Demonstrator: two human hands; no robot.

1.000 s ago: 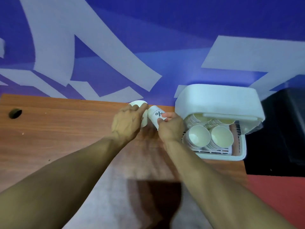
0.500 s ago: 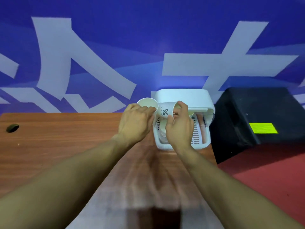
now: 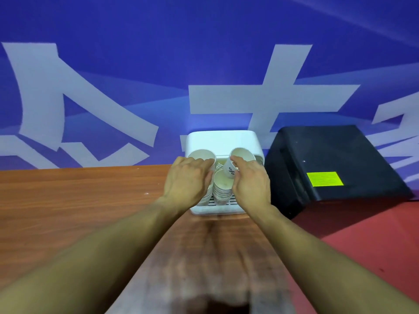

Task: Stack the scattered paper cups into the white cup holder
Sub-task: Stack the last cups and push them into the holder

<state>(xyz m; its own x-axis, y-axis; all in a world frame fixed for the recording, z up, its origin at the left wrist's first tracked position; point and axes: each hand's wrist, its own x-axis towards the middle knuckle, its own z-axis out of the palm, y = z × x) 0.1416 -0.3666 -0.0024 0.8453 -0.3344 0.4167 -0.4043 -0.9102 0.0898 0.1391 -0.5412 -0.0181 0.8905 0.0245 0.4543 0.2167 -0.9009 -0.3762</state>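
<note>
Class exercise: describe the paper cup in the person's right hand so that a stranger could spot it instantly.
Find the white cup holder at the wooden table's far edge, beside the black box. Two hands hover over it, each holding a cup. The right hand's cup is tilted and shows a black percent-like mark.

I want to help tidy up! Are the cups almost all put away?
Nearly. Done: a tall stack of cups already stands in the white cup holder. In hand: the left hand grips one cup and the right hand another cup, both over the holder. Left: dropping these two onto stacks. No loose cups show on the wooden table.
</note>
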